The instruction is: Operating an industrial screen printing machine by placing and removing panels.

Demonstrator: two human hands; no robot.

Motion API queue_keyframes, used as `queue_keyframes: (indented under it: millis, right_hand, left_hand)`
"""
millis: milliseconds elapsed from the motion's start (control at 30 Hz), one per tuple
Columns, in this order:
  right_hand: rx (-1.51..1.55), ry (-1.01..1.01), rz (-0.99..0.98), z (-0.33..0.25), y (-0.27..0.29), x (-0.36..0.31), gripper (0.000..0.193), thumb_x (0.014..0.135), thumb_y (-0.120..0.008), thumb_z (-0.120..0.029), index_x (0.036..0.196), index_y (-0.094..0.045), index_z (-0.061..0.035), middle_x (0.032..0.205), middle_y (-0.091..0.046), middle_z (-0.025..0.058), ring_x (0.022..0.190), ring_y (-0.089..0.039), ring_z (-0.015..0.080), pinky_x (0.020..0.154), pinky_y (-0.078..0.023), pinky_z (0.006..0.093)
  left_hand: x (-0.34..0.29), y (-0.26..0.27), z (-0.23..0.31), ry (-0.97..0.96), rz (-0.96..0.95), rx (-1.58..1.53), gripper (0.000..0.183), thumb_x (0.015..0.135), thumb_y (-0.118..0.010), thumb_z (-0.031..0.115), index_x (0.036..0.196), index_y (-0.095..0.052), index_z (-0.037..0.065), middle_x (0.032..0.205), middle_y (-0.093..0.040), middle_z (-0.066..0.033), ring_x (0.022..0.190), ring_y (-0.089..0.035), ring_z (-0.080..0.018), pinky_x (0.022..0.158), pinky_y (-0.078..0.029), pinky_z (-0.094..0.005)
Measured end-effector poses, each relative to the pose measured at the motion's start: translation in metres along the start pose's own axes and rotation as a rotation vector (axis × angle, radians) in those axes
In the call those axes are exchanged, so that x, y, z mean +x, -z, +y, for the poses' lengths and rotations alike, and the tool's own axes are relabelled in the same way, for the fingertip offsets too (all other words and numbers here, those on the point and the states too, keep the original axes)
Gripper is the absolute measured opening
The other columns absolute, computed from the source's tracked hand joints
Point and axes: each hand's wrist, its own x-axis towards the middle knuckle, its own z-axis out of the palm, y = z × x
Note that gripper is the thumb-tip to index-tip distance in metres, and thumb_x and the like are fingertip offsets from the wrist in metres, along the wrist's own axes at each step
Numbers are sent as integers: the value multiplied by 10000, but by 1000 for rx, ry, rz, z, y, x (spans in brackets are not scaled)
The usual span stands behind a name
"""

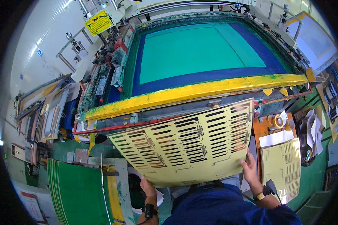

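Note:
Tilted in front of me is a large pale-yellow circuit board panel [176,170] with rows of dark and coppery slot-shaped pads. My left hand [148,187] grips its lower left corner, fingers partly behind the edge. At the lower right edge my right hand [248,167] is closed on the same panel, thumb on the front face. The panel's top edge overlaps the view of the front of a screen-printing frame [199,92] wrapped in yellow tape. Green ink covers the screen mesh [199,52] inside that frame.
A stack of similar yellow panels [266,168] lies at my right, below an orange bench [263,129] with tape rolls [278,120]. Green panels [79,191] stand stacked at lower left beside a metal rod [103,187]. Frames [56,112] lean along the left wall. A red rail [95,130] runs along the machine front.

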Motion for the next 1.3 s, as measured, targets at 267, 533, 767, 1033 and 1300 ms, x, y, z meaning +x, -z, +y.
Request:
queue_keyframes:
  millis: [267,533,767,1033,1300]
  right_hand:
    - [-16,-21,1,-3,-1,0,411,888,-565,-75,1266,-462,50,1222,-556,112,1138,-508,181,1006,-373,321]
    - [11,-20,-6,-1,1,-1,397,888,-556,-44,1260,-454,46,1210,-552,110,1134,-506,177,998,-377,318]
    - [29,-18,-14,-3,-1,-1,448,886,-561,-70,1308,-456,40,1268,-548,99,1188,-491,181,1037,-349,326]
    - [-17,-46,12,0,1,-1,401,908,-573,-44,1278,-450,48,1210,-552,86,1131,-500,157,990,-388,309]
    - [21,-60,30,0,1,-1,371,915,-589,-59,1253,-470,41,1146,-580,71,1057,-536,133,925,-435,285]
  left_hand:
    - [0,-2,1,3,25,-2,527,1014,-408,422,1250,-550,-27,1188,-613,-105,1034,-581,-228,900,-443,-371]
    - [0,1,-1,10,20,28,511,1013,-412,419,1239,-562,-15,1169,-619,-93,1016,-584,-212,891,-446,-360]
    - [1,1,-1,-4,36,92,510,1015,-408,417,1228,-564,-19,1138,-640,-113,983,-605,-235,852,-471,-378]
    - [-5,-11,21,-114,1,522,482,1017,-407,382,1165,-603,-33,1108,-649,-92,1002,-603,-200,876,-457,-346]
    - [-7,-29,32,77,89,269,464,1010,-420,368,1188,-591,-24,1117,-648,-86,955,-616,-185,829,-489,-337]
